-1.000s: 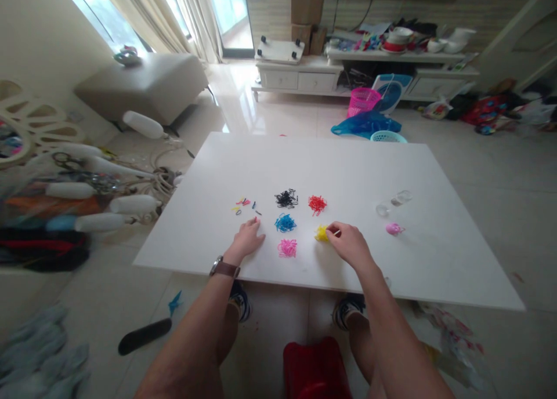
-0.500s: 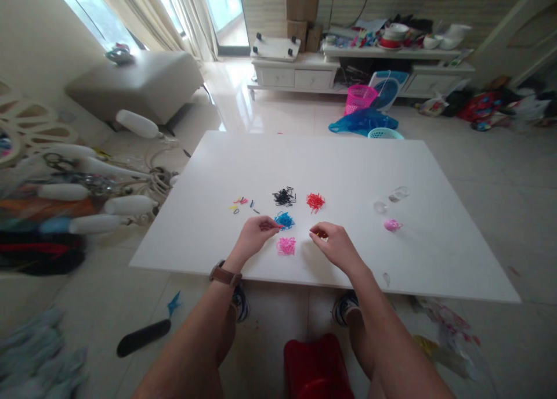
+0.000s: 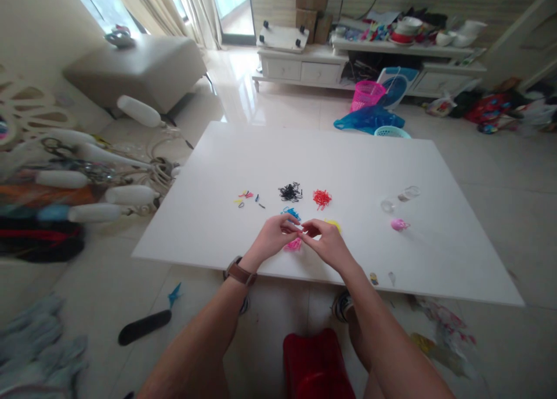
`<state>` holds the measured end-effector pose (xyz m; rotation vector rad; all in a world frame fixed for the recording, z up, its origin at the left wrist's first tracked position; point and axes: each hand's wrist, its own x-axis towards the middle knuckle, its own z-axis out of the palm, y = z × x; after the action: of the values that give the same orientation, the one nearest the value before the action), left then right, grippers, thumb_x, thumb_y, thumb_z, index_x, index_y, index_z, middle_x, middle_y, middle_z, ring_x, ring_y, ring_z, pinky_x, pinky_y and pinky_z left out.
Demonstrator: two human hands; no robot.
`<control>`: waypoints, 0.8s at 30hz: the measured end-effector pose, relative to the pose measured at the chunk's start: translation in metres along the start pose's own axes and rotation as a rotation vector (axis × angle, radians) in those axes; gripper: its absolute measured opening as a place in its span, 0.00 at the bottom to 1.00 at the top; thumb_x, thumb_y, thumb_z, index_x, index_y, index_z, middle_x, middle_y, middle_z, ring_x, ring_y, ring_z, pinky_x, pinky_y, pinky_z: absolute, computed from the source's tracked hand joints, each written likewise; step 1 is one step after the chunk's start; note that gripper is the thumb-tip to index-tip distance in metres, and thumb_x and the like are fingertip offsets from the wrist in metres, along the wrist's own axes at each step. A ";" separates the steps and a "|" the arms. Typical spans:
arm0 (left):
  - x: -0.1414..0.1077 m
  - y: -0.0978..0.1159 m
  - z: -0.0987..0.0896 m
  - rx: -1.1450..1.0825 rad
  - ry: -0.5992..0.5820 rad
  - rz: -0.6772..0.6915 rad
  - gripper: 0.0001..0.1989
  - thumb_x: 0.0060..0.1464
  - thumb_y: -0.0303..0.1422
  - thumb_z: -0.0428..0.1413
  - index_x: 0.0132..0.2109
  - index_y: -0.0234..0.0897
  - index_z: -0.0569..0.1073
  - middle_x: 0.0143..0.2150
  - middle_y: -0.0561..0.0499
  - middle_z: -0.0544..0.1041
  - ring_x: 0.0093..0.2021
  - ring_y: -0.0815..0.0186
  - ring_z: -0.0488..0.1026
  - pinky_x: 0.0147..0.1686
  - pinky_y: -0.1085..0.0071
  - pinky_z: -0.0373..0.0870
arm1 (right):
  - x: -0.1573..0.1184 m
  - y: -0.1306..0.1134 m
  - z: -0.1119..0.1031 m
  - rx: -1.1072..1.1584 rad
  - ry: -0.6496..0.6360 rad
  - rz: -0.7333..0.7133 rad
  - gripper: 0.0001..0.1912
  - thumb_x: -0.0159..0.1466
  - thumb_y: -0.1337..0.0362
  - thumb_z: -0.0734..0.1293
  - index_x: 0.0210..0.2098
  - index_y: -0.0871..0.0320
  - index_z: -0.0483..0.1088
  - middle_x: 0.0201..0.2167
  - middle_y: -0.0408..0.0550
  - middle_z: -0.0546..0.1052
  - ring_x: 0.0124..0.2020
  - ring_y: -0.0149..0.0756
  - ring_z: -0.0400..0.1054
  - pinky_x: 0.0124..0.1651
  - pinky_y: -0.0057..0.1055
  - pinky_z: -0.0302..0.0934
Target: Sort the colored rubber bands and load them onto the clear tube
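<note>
Fingers (image 3: 289, 237) of left hand (image 3: 273, 236) and right hand (image 3: 328, 247) curled together near pink bands (image 3: 293, 246), grip unclear

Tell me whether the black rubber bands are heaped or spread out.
Heaped: the black rubber bands lie overlapping in one loose pile on the white table, a few loops sticking out at its edge.
</note>
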<state>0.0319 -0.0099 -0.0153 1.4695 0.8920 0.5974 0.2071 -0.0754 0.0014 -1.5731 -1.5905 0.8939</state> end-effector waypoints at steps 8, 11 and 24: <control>-0.003 -0.002 0.002 -0.011 0.012 -0.015 0.11 0.50 0.29 0.64 0.42 0.33 0.74 0.33 0.47 0.83 0.35 0.62 0.81 0.38 0.69 0.75 | 0.001 0.000 0.001 -0.104 -0.039 -0.105 0.06 0.65 0.65 0.68 0.41 0.55 0.78 0.37 0.47 0.78 0.35 0.33 0.72 0.40 0.30 0.65; -0.003 -0.004 0.003 -0.013 -0.003 -0.018 0.12 0.50 0.29 0.64 0.43 0.33 0.74 0.33 0.47 0.82 0.35 0.63 0.80 0.38 0.69 0.75 | 0.001 0.000 0.000 -0.139 -0.048 -0.128 0.06 0.66 0.67 0.67 0.38 0.55 0.78 0.35 0.46 0.77 0.36 0.34 0.72 0.41 0.30 0.63; 0.003 -0.007 0.001 0.021 -0.011 -0.003 0.06 0.51 0.26 0.57 0.36 0.33 0.79 0.34 0.48 0.81 0.35 0.65 0.77 0.40 0.69 0.73 | 0.001 -0.004 -0.006 0.061 0.117 -0.001 0.06 0.63 0.63 0.67 0.34 0.57 0.77 0.32 0.47 0.81 0.34 0.36 0.75 0.41 0.32 0.68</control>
<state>0.0333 -0.0083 -0.0224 1.4884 0.8942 0.5789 0.2104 -0.0744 0.0084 -1.5528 -1.4689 0.8269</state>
